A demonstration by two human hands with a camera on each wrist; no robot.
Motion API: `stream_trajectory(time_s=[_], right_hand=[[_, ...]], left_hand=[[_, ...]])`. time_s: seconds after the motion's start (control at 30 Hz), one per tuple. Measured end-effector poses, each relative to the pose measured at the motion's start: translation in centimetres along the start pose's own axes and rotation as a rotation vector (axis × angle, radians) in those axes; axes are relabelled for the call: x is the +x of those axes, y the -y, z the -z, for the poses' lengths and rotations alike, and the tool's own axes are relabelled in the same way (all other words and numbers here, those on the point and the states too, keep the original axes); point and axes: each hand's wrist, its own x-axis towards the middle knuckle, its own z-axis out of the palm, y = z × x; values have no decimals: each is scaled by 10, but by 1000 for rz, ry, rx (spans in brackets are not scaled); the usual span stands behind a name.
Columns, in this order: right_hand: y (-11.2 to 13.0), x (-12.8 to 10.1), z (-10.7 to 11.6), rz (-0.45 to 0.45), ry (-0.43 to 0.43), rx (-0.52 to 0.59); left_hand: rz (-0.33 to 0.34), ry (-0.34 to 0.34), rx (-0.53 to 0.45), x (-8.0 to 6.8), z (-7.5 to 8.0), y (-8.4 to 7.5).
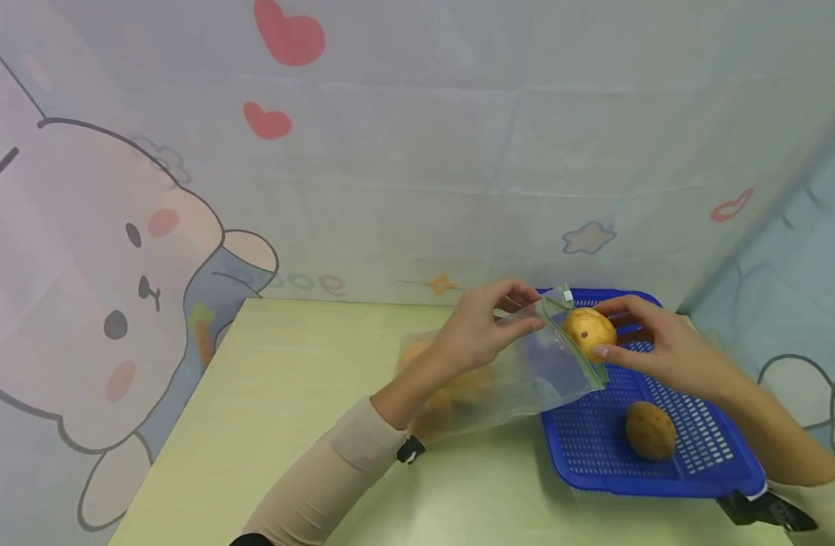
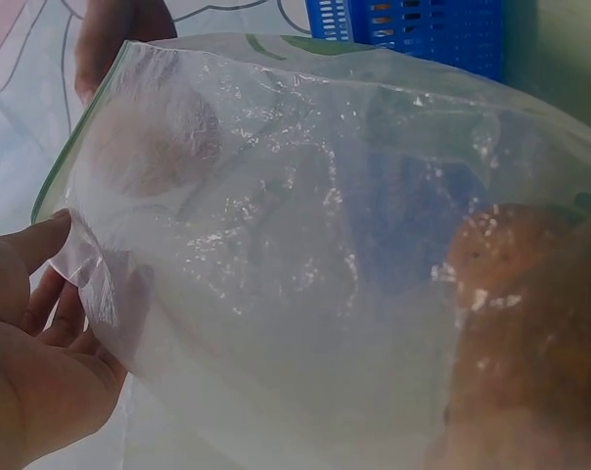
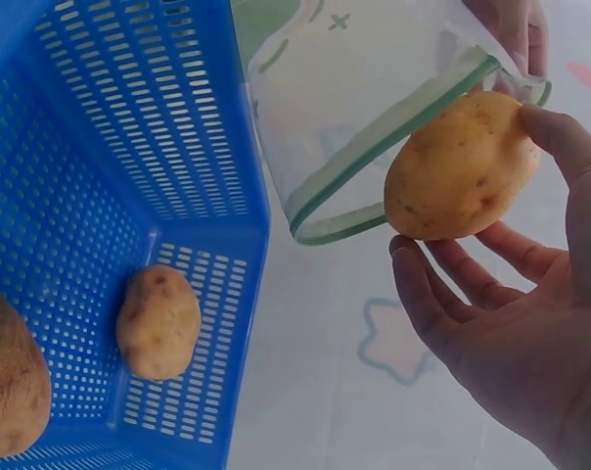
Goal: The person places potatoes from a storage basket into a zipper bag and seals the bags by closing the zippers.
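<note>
My right hand [image 1: 604, 330] holds a yellow potato [image 1: 586, 331] between thumb and fingers, right at the mouth of a clear zip bag [image 1: 526, 379]. My left hand [image 1: 530, 309] pinches the bag's green-edged top rim and holds it open above the table. Orange-brown potatoes [image 1: 451, 387] lie inside the bag's far end. In the right wrist view the potato [image 3: 462, 166] touches the bag's rim [image 3: 374, 157]. In the left wrist view my left hand [image 2: 51, 294] grips the bag's edge, and a potato [image 2: 530, 333] shows through the plastic [image 2: 305, 274].
A blue slotted basket [image 1: 704, 462] sits on the pale green table [image 1: 287, 425] at the right, under my right hand, holding a brown potato [image 1: 651, 430]. The right wrist view shows two potatoes [image 3: 159, 321] in the basket [image 3: 100, 147]. A cartoon-printed cloth [image 1: 417, 152] backs the table.
</note>
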Motion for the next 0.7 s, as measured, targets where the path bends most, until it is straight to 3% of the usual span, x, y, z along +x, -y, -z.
stream_trajectory(time_s=[0.23, 0.53, 0.7], right_hand=[[-1, 2, -5, 25, -3, 20], [-3, -1, -10, 97, -48, 119], [-11, -3, -6, 69, -91, 66]], left_hand=[[5, -12, 10, 0, 1, -1], [-39, -84, -9, 0, 2, 0], [-42, -81, -49, 0, 3, 1]])
